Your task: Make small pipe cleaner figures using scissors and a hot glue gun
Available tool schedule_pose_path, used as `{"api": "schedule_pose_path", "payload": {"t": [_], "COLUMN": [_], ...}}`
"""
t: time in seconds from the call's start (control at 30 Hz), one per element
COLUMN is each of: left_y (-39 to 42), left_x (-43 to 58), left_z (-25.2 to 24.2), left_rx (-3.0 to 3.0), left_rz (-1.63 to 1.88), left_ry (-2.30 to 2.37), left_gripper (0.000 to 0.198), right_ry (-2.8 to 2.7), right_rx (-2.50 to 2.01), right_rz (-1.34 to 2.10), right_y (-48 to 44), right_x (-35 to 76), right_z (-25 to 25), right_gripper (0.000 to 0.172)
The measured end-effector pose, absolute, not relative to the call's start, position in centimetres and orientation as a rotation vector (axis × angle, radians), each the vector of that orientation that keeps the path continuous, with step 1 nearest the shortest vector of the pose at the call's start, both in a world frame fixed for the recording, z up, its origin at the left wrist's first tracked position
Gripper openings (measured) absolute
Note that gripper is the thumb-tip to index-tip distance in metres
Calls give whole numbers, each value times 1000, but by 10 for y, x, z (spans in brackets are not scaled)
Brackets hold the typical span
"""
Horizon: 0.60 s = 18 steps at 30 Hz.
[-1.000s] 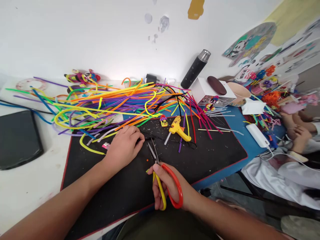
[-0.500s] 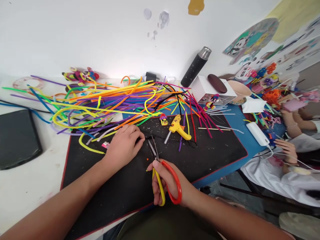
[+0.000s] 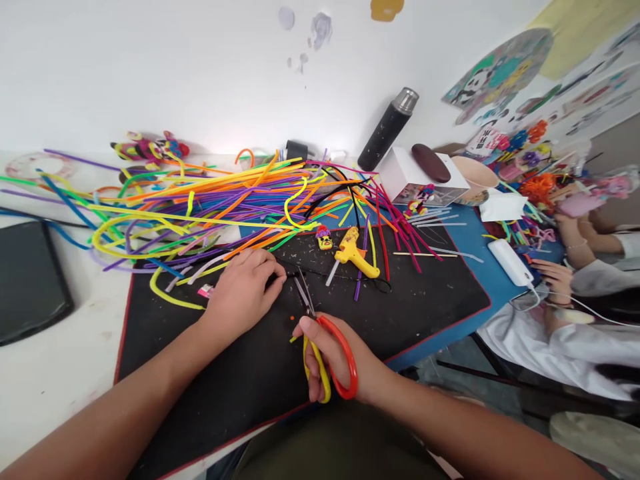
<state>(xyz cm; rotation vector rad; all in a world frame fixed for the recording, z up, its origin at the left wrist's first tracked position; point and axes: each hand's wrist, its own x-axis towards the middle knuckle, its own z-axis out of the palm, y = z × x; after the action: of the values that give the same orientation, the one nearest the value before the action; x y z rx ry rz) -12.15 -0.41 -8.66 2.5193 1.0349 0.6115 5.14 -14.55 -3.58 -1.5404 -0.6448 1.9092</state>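
Observation:
My right hand (image 3: 334,357) grips a pair of scissors (image 3: 323,340) with one yellow and one red handle; the blades are parted and point up-left over the black mat (image 3: 250,373). My left hand (image 3: 244,293) rests on the mat with its fingers pinched on a thin black pipe cleaner (image 3: 330,275) that runs right toward the scissor tips. Just beyond lie a yellow glue gun (image 3: 354,253) and a small yellow figure (image 3: 323,237).
A big heap of coloured pipe cleaners (image 3: 200,207) covers the far half of the table. A black flask (image 3: 387,128), a white box (image 3: 410,177) and a bowl (image 3: 473,177) stand at the back right. Another person's hands (image 3: 555,273) work at the right. A dark pad (image 3: 30,280) lies left.
My right hand has brought the scissors a little up and left, closer to my left hand's fingertips. The person at the right has moved their hands.

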Motion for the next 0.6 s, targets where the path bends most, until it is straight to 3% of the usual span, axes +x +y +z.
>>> {"api": "schedule_pose_path", "payload": {"t": [0.6], "left_y": [-5], "left_x": [-121], "left_z": [-85], "left_rx": [2530], "left_rz": [616], "left_ry": [1034], "left_gripper": [23], "right_ry": [-657], "right_rx": [-1615], "right_rz": [1904], "right_y": [-142], "right_x": [48], "right_z": [-37], "right_gripper": [59]}}
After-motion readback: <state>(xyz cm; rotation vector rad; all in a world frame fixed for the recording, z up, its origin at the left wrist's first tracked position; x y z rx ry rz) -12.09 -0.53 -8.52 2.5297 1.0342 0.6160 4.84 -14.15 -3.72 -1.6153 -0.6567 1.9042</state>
